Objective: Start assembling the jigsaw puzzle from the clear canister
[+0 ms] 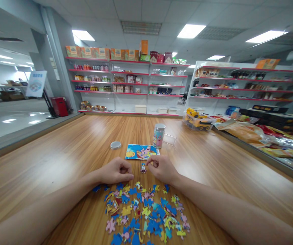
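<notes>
My left hand (pixel 117 170) rests on the wooden table with its fingers curled in, and nothing shows between them. My right hand (pixel 164 168) is closed with thumb and forefinger bent together; whether a small piece is between them is hidden. Just left of its fingertips lies a small bit of jigsaw puzzle (pixel 143 167), between the two hands. Nearer to me, many loose jigsaw pieces (pixel 151 225) in blue, yellow and pink are spread out. Beyond the hands lies a colourful cartoon picture sheet (pixel 138 152), flat on the table.
A printed can (pixel 159 136) with a silver top stands at the sheet's right corner, beside a thin clear frame (pixel 170 140). A round silver lid (pixel 115 145) lies to the left. Farther right are a clear bin of toy trucks (pixel 198 120) and packaged goods (pixel 269 136). Stocked shelves (pixel 129 73) stand behind.
</notes>
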`<act>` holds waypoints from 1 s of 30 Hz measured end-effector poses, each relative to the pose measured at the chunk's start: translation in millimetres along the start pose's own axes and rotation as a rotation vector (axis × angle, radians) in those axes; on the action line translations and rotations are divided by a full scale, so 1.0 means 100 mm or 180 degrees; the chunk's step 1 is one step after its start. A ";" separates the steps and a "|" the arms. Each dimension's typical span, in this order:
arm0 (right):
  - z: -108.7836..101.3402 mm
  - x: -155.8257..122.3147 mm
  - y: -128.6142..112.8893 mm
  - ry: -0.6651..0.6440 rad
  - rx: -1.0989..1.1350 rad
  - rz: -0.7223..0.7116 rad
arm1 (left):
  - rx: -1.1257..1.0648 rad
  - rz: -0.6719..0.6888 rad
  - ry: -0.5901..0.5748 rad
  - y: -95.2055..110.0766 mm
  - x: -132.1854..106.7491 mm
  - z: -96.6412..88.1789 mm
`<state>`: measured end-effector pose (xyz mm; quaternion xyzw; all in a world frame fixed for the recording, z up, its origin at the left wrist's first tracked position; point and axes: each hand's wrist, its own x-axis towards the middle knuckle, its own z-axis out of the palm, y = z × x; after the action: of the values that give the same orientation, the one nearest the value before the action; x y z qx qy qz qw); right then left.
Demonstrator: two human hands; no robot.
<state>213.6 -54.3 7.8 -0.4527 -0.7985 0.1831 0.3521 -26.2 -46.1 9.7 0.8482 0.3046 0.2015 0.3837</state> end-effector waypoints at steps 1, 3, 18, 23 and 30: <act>0.00 0.00 0.00 -0.0025 0.0024 -0.0029 | 0.0024 -0.0009 -0.0013 0.00 0.01 0.00; 0.00 -0.02 0.00 -0.0072 0.0072 -0.0088 | 0.0038 -0.0020 -0.0047 0.00 0.02 0.00; -0.05 -0.04 -0.02 -0.0704 0.1107 -0.0102 | 0.0239 0.0061 -0.0052 -0.04 -0.01 0.00; -0.04 -0.04 -0.02 -0.0746 0.1131 -0.0123 | 0.0238 0.0041 -0.0020 -0.01 0.00 0.00; -0.06 -0.02 -0.02 -0.0881 0.1266 -0.0114 | 0.0203 0.0058 -0.0008 -0.01 0.01 0.00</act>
<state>217.5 -57.4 12.9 -0.3309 -0.7952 0.3907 0.3247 -26.0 -45.1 8.6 0.8630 0.3027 0.1940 0.3550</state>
